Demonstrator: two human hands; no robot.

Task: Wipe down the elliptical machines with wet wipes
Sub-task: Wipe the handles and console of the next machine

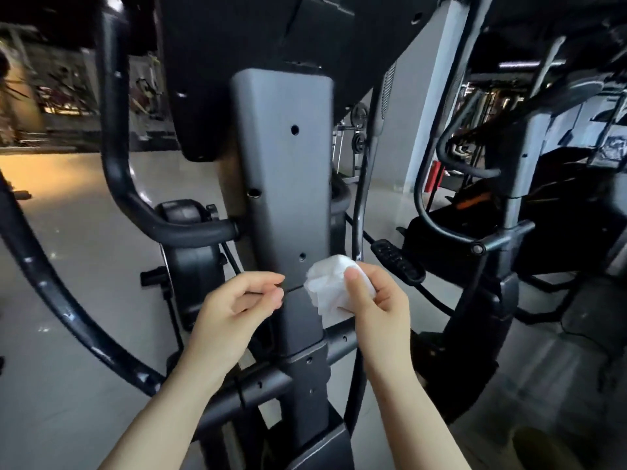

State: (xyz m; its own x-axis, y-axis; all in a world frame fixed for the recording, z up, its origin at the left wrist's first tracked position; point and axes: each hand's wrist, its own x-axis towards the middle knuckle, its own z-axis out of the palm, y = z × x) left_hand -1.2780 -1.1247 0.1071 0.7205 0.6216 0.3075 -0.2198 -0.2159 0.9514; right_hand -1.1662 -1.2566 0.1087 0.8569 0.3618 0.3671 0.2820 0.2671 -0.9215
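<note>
Standing upright in front of you, the elliptical's grey centre column (283, 171) is the biggest thing to work on, and its long axis runs top to bottom, from under the dark console housing (237, 62) down to the black lower shroud (302, 334) between your wrists. That axis is what your coming stroke depends on: I judge the wipe should travel along it, up or down the column face, not across.

Off to your right stands a second elliptical (509, 205), well apart from both hands, so it looks like a later job. The curved black handlebar (142, 205) sweeps down on your left side, near the column but not touched by either hand.

Your right hand (376, 300) is the nearer one to the job. Its fingers and thumb are curled round the bunched white wet wipe (330, 286), pinching it firmly. The wipe sits at the column's lower right edge, just beside the seam where grey meets black; whether it actually presses on the plastic I cannot tell.

Your left hand (237, 300) hangs just left of that seam, fingers loosely curled toward the thumb, holding nothing that I can make out, and appears apart from the column.
</note>
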